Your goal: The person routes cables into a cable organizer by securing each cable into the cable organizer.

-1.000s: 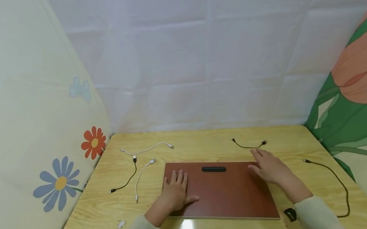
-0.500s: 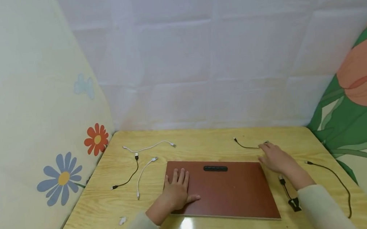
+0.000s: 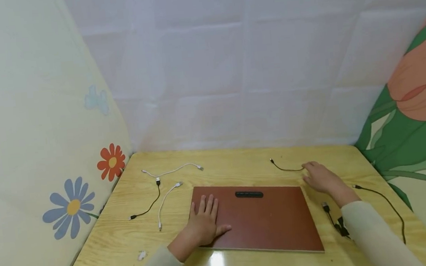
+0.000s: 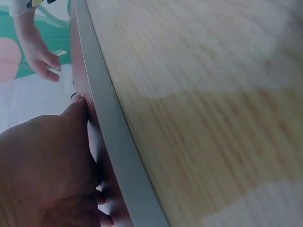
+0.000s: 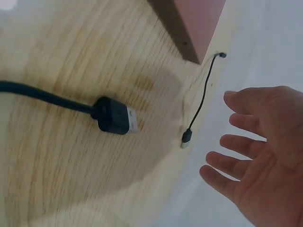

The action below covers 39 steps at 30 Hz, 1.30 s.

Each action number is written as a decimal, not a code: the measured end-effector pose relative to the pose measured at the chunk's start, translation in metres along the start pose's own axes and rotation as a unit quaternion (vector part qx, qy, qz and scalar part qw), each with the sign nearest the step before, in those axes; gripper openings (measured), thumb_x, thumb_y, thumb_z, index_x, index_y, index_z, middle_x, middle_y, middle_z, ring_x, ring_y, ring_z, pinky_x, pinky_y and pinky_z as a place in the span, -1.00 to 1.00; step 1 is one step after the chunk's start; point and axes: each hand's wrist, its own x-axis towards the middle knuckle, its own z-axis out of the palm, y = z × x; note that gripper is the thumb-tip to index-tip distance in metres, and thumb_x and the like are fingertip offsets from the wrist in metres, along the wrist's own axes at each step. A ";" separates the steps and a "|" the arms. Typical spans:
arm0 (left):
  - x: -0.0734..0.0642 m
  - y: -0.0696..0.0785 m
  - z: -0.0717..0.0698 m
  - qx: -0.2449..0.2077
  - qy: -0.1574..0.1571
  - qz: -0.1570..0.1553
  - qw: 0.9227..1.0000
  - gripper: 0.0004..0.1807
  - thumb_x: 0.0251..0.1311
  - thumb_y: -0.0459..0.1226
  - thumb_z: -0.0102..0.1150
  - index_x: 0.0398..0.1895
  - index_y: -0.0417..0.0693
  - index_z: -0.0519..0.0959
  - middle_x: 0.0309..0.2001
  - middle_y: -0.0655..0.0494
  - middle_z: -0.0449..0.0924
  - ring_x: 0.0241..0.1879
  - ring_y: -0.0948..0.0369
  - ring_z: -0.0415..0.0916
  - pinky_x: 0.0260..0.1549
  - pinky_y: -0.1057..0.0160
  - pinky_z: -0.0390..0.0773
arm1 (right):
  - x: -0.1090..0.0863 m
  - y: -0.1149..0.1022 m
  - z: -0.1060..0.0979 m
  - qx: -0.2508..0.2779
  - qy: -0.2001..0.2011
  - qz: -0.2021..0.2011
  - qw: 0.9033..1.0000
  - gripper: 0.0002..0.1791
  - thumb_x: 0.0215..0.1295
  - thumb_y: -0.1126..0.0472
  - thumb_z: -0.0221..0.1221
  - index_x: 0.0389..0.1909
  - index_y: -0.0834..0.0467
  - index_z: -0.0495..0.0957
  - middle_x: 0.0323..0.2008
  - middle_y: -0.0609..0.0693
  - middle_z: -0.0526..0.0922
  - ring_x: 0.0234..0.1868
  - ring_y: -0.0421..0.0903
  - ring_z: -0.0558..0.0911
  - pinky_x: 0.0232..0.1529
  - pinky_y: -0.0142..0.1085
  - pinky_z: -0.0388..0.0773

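in the head view, the person's left hand (image 3: 203,228) is lying flat on the left part of a brown board (image 3: 271,229), with fingers a little spread and the thumb standing out to the side. the board rests on the wooden table (image 3: 105,252), in its near middle, and carries a black strip (image 3: 249,194) close to its far edge. the right hand (image 3: 321,178) is beyond the right far corner of the board, and it covers from this side one end of a short black cable (image 3: 286,169). a second black cable (image 3: 326,208) lies beside the right forearm, and a longer dark cable (image 3: 388,204) curves farther right. on the left side i see two white cables (image 3: 167,200) and one thin black cable (image 3: 156,203). in the left wrist view, the left thumb rests on the board near its pale edge; the other fingers are mostly hidden there, so i cannot tell more. in the right wrist view, the right fingers are apart, slightly bent, pinching nothing; the short black cable shows whole, lying just beside them, past the board's corner.
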 end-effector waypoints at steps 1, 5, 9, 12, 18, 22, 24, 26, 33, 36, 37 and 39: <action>0.000 0.000 0.000 0.000 -0.002 0.001 1.000 0.02 0.36 0.42 -0.35 0.62 -0.11 -0.01 0.62 -0.11 -0.12 0.59 -0.13 -0.19 0.43 -0.32 -0.01 | 0.001 0.002 0.001 -0.001 0.001 0.001 1.000 -0.49 0.49 0.26 0.07 0.31 0.50 0.31 0.27 0.59 0.29 0.23 0.55 0.35 0.15 0.34 0.37; -0.002 0.001 0.000 -0.004 -0.007 -0.001 1.000 0.02 0.36 0.42 -0.33 0.62 -0.11 0.01 0.62 -0.12 -0.11 0.59 -0.13 -0.19 0.43 -0.32 -0.01 | 0.007 0.011 0.003 0.006 0.003 0.005 1.000 -0.50 0.49 0.26 0.06 0.30 0.51 0.32 0.26 0.59 0.29 0.23 0.55 0.34 0.16 0.34 0.36; -0.001 0.002 -0.001 0.003 -0.001 -0.002 1.000 0.02 0.35 0.42 -0.31 0.61 -0.11 0.02 0.62 -0.11 -0.09 0.59 -0.13 -0.18 0.43 -0.31 -0.01 | 0.014 0.023 0.003 0.016 0.003 0.010 1.000 -0.50 0.49 0.28 0.04 0.31 0.52 0.31 0.27 0.61 0.27 0.24 0.56 0.33 0.17 0.35 0.35; 0.000 0.002 0.000 0.008 0.001 0.001 1.000 0.02 0.36 0.42 -0.33 0.62 -0.11 0.01 0.62 -0.12 -0.09 0.59 -0.13 -0.17 0.42 -0.31 0.00 | 0.018 0.032 0.004 0.022 -0.004 0.014 1.000 -0.50 0.49 0.29 0.03 0.31 0.52 0.30 0.26 0.62 0.26 0.23 0.56 0.33 0.17 0.35 0.35; 0.000 0.002 0.000 0.009 -0.003 0.000 1.000 0.03 0.35 0.43 -0.35 0.62 -0.11 0.01 0.62 -0.12 -0.11 0.59 -0.13 -0.18 0.43 -0.32 -0.01 | 0.027 0.047 0.004 0.034 -0.015 0.023 0.999 -0.49 0.51 0.29 -0.02 0.33 0.54 0.25 0.27 0.62 0.24 0.25 0.56 0.30 0.20 0.36 0.31; 0.001 0.002 -0.002 0.010 0.000 -0.003 1.000 0.04 0.35 0.44 -0.34 0.61 -0.12 0.02 0.62 -0.12 -0.10 0.59 -0.14 -0.17 0.43 -0.32 -0.01 | 0.033 0.052 0.005 0.037 -0.011 0.025 0.999 -0.50 0.51 0.30 -0.02 0.33 0.53 0.27 0.27 0.61 0.24 0.26 0.54 0.30 0.22 0.35 0.30; 0.000 0.002 -0.002 0.011 -0.001 -0.004 1.000 0.04 0.34 0.44 -0.35 0.61 -0.12 0.02 0.62 -0.12 -0.10 0.59 -0.14 -0.17 0.43 -0.32 -0.01 | 0.035 0.053 0.006 0.032 -0.009 0.014 0.999 -0.51 0.49 0.32 0.00 0.31 0.54 0.29 0.26 0.61 0.26 0.25 0.54 0.31 0.21 0.35 0.30; 0.001 0.002 -0.003 0.012 0.000 -0.005 1.000 0.04 0.34 0.44 -0.36 0.61 -0.12 0.02 0.62 -0.12 -0.10 0.59 -0.13 -0.17 0.43 -0.32 -0.01 | 0.037 0.053 0.007 0.029 -0.003 0.003 1.000 -0.53 0.47 0.36 0.02 0.29 0.54 0.31 0.25 0.61 0.28 0.24 0.55 0.31 0.21 0.35 0.31; 0.001 0.002 -0.002 0.014 0.006 -0.001 1.000 0.03 0.35 0.43 -0.35 0.61 -0.12 0.03 0.61 -0.13 -0.09 0.59 -0.14 -0.15 0.42 -0.32 0.00 | 0.039 0.052 0.009 0.035 0.000 0.002 0.999 -0.54 0.42 0.41 0.00 0.29 0.52 0.33 0.26 0.59 0.28 0.24 0.55 0.31 0.21 0.36 0.31; 0.000 0.002 -0.002 0.015 0.008 0.000 1.000 0.03 0.35 0.43 -0.36 0.61 -0.12 0.03 0.61 -0.13 -0.08 0.59 -0.14 -0.14 0.42 -0.32 0.02 | 0.040 0.052 0.011 0.043 -0.013 0.011 0.999 -0.53 0.45 0.38 -0.02 0.32 0.48 0.32 0.29 0.56 0.26 0.27 0.55 0.29 0.22 0.36 0.30; 0.000 0.002 -0.002 0.016 0.008 0.000 1.000 0.03 0.35 0.43 -0.36 0.61 -0.12 0.03 0.61 -0.13 -0.08 0.58 -0.14 -0.14 0.42 -0.32 0.02 | 0.041 0.051 0.012 0.046 -0.017 0.014 0.999 -0.53 0.47 0.38 -0.03 0.33 0.47 0.31 0.30 0.55 0.25 0.27 0.55 0.29 0.22 0.36 0.29; 0.000 0.002 -0.002 0.017 0.009 0.000 1.000 0.03 0.35 0.43 -0.35 0.61 -0.12 0.03 0.61 -0.13 -0.07 0.58 -0.13 -0.13 0.41 -0.32 0.03 | 0.042 0.051 0.013 0.046 -0.024 0.020 0.998 -0.53 0.48 0.37 -0.03 0.34 0.45 0.31 0.31 0.53 0.25 0.28 0.54 0.29 0.22 0.36 0.29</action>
